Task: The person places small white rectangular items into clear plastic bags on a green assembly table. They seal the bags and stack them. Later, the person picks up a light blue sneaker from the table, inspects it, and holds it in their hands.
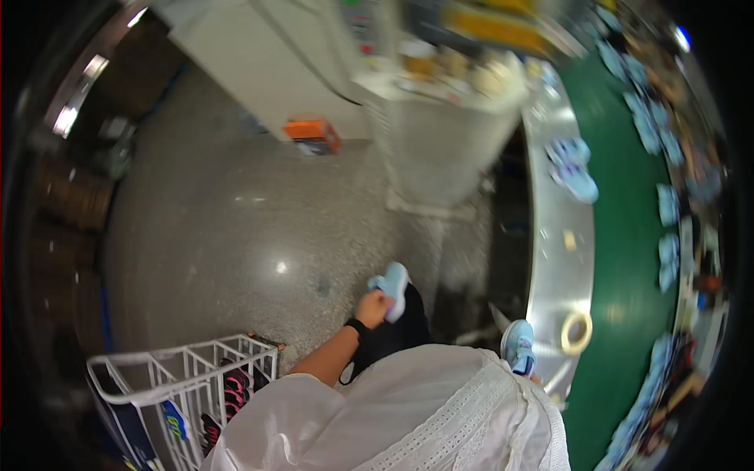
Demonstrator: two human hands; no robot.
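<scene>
My left hand, with a black band at the wrist, is closed on a light blue sneaker with a white sole, held low in front of my dark trouser leg. At my right side, another light blue sneaker points away from me beside the metal ledge. Only a small part of my right hand shows at that shoe's heel end, closed on it; my white garment covers the rest of the arm.
A white wire rack with several shoes stands at the lower left. On the metal ledge lie a tape roll and light blue shoes. Beyond runs a green belt. A pale machine and an orange box stand ahead.
</scene>
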